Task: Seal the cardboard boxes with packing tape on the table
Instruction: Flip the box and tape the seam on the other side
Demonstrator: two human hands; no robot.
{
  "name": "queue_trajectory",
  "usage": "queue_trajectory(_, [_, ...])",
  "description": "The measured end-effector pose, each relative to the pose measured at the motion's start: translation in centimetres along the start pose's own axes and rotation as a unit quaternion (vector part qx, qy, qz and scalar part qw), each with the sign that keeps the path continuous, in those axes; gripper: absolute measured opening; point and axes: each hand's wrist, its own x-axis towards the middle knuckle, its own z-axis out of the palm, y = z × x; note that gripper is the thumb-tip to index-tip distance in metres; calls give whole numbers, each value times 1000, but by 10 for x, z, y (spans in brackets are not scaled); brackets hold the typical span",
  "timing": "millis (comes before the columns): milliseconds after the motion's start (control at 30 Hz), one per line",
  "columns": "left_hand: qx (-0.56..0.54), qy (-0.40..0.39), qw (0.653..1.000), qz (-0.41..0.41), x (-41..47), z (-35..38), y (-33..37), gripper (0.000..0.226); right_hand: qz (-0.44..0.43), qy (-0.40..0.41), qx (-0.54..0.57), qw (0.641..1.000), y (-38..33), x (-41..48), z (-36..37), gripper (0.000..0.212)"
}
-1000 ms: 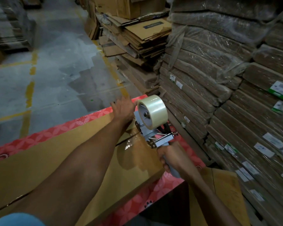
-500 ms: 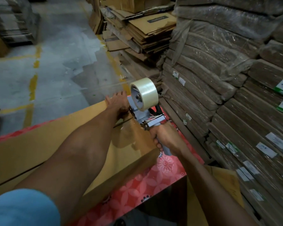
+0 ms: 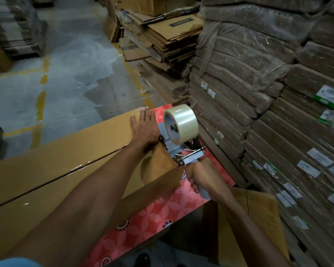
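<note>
**Desk:** What does the frame show?

**Photographer:** A warehouse worker seals a long cardboard box (image 3: 52, 166) lying on a surface (image 3: 162, 205) covered in red floral cloth. The left hand (image 3: 145, 130) lies flat and open on the box top at its far right end, holding nothing, just pressing down. The right hand (image 3: 201, 176) is wrapped tight around the handle of a tape dispenser (image 3: 179, 149) carrying a clear tape roll (image 3: 181, 124).

**Desk:** Where is the dispenser relative to the box?

**Photographer:** At the box's right end, touching the edge, right beside the left wrist. The centre seam (image 3: 69, 171) runs the box's long axis, leftward from there. The right hand is nearer the tool, the left nearer the seam.

**Desk:** Anything inside the box?

**Photographer:** Flaps are shut; contents hidden. An open carton (image 3: 258, 218) sits below the surface edge, and its interior is too dark to read. Wrapped cardboard stacks (image 3: 258, 93) rise on the right.
</note>
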Motion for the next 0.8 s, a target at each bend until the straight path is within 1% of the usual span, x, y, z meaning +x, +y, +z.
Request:
queue_trajectory(100, [0,-12,1000,-12,7,-9,-5,95,-23,12,-6,1000,-11,1,6,28])
queue_trajectory(167, [-4,-12,1000,-23,16,-13,-8,90,-17,23,4,1000,-19,8,10,18])
queue_trajectory(233, [-4,-11,999,-30,22,-15,-12,88,-23,1,-13,1000,-27,13,13,12])
queue_trajectory(333, [-7,-7,999,-31,24,-14,-16,91,-33,-14,-32,999,-27,14,8,15])
queue_trajectory(400, [-10,8,1000,-28,23,-12,-15,80,-36,-21,-57,997,-18,8,0,17])
queue_trajectory(433, [-19,11,999,-27,22,-13,-14,74,-24,-19,-60,998,-10,2,-5,19])
queue_trajectory(500, [-31,6,999,-34,24,-15,-14,74,-3,-15,-28,999,6,-11,-14,23])
queue_trajectory(567, [-18,13,999,-39,24,-18,-11,77,-3,-15,-3,1000,15,-19,-18,23])
queue_trajectory(600, [-9,36,999,-24,19,-20,-6,74,-2,-14,2,1000,17,-21,-19,24])
queue_trajectory(633, [-10,64,998,11,11,-20,1,70,1,-16,9,1000,17,-21,-19,27])
queue_trajectory(667, [-28,80,994,65,1,-21,9,68,3,-19,16,1000,16,-20,-19,31])
queue_trajectory(700, [-49,66,989,119,-11,-22,18,66,2,-20,19,1000,15,-18,-20,33])
queue_trajectory(733, [-46,25,986,159,-21,-20,24,65,-3,-17,17,1000,15,-17,-20,32])
queue_trajectory(767, [-22,-11,983,184,-28,-19,27,63,-7,-15,10,1000,15,-18,-21,29])
queue_trajectory(800, [15,-22,980,196,-28,-15,26,60,-12,-15,4,1000,16,-18,-21,26])
